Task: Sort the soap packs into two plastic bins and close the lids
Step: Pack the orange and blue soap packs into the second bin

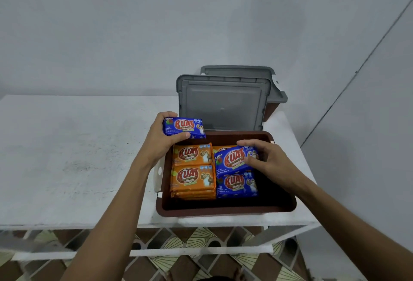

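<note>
A brown plastic bin (225, 210) stands on the white table with its grey lid (222, 104) raised upright behind it. Inside lie stacked orange soap packs (192, 177) on the left and a blue soap pack (238, 185) on the right. My left hand (162, 137) grips a blue soap pack (184, 127) just above the bin's far left corner. My right hand (266, 160) holds another blue pack (232, 161), tilted, over the packs inside the bin. A second brown bin (272, 108) with its own raised grey lid (237, 71) stands right behind the first, mostly hidden.
The white table (67, 151) stretches out to the left of the bins. Its front edge runs close below the near bin. A grey wall stands behind, and a patterned floor shows under the table.
</note>
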A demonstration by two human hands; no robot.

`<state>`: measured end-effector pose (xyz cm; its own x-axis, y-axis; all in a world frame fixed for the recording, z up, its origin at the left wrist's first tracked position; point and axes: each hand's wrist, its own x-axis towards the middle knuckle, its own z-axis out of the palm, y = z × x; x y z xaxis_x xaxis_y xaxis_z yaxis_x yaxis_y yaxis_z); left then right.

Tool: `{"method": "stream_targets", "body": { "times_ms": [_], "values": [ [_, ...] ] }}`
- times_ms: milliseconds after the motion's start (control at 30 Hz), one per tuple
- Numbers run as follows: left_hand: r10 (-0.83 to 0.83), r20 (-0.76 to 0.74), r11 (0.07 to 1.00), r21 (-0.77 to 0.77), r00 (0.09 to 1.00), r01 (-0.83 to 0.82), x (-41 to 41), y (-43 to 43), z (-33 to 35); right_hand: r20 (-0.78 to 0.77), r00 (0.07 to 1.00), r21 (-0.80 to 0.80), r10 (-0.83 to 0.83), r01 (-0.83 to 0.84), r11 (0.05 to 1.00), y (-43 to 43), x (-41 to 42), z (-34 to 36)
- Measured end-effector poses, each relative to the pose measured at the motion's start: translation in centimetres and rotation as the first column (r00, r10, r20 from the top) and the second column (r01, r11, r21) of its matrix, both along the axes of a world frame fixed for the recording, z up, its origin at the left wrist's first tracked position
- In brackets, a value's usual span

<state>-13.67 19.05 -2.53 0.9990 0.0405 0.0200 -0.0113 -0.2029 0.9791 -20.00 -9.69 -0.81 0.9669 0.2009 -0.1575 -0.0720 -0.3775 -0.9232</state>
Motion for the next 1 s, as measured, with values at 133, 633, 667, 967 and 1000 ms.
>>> {"method": "stream_targets", "body": {
  "times_ms": [133, 633, 667, 967, 1000],
  "values": [
    [-0.006, 0.001, 1.000, 0.010, 1.000, 0.006, 0.0, 0.0, 0.0, -0.064, 0.997, -0.055, 0.046, -0.050, 0.997, -0.6, -0.5, 0.2],
    [-0.003, -0.003, 0.999, 0.046, 1.000, 0.003, -0.1, -0.2, 0.1, -0.137, 0.990, -0.335, 0.032, -0.077, 0.939, 0.5, -1.0, -1.9],
    [-0.004, -0.002, 0.999, 0.047, 1.000, 0.004, -0.1, -0.1, 0.0, -0.127, 0.991, -0.396, 0.029, -0.078, 0.915, 0.6, -0.9, -1.9],
    [-0.006, 0.000, 0.999, 0.048, 1.000, 0.006, -0.1, -0.2, 0.1, -0.100, 0.992, -0.649, 0.077, -0.124, 0.751, 1.8, -0.9, -2.2],
    [-0.006, 0.000, 0.999, 0.046, 1.000, 0.006, -0.1, -0.2, 0.1, -0.102, 0.992, -0.651, 0.079, -0.127, 0.748, 1.8, -0.9, -2.3]
  ]
}}
